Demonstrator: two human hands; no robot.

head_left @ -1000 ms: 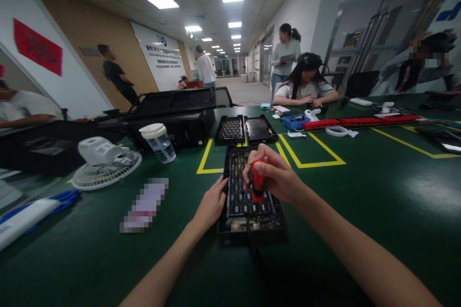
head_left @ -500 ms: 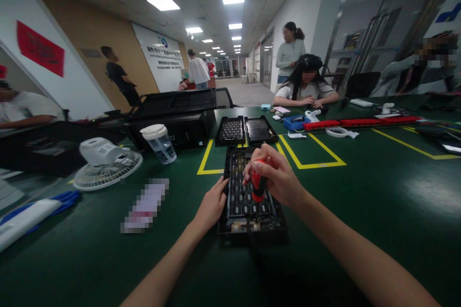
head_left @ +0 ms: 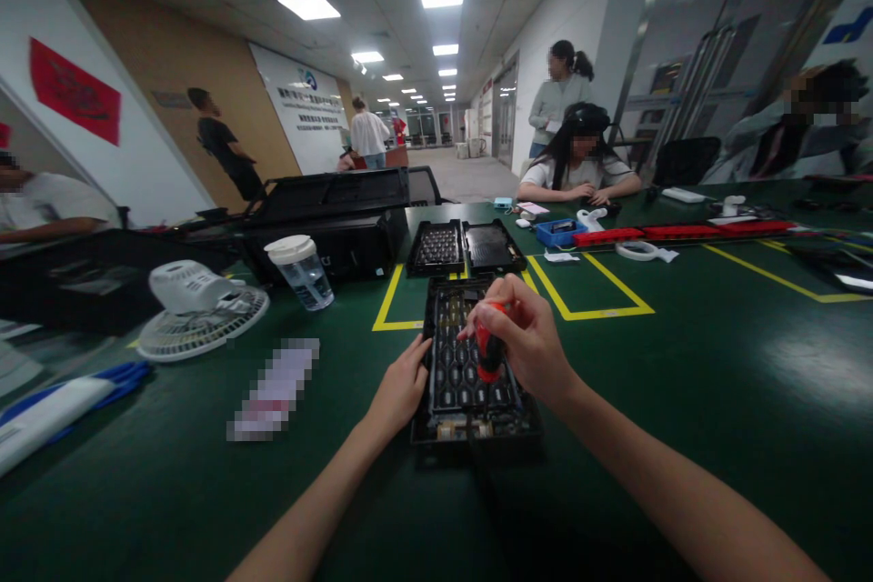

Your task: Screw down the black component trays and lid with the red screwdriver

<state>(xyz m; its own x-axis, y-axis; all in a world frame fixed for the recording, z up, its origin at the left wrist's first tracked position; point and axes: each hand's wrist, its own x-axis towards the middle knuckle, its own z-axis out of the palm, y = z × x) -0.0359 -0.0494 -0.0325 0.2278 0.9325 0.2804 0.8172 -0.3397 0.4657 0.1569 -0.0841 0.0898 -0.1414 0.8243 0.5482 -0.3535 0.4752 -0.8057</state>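
Note:
My right hand [head_left: 536, 341] is closed around a red and black screwdriver [head_left: 489, 350], held upright with its lower end over a black case [head_left: 426, 432]. Inside the open case a panel of dark oval cells [head_left: 454, 377] shows in rows, with brass-coloured parts [head_left: 450, 430] along its near end. The screwdriver's tip is too dark to make out. Against the case's left wall my left hand [head_left: 402, 386] grips the edge, its fingertips at the rim. Some of its fingers are hidden.
Two more black trays [head_left: 436, 247] lie beyond the case. To the left are a lidded cup [head_left: 300, 271], a white fan [head_left: 205, 309] and black boxes [head_left: 334, 245]. A blue bin [head_left: 556, 232] stands farther right. Across the green table [head_left: 668, 400] sits a person [head_left: 579, 164].
Both my hands, the screwdriver and the case stay nearly where they were. In the background, the standing people have shifted slightly.

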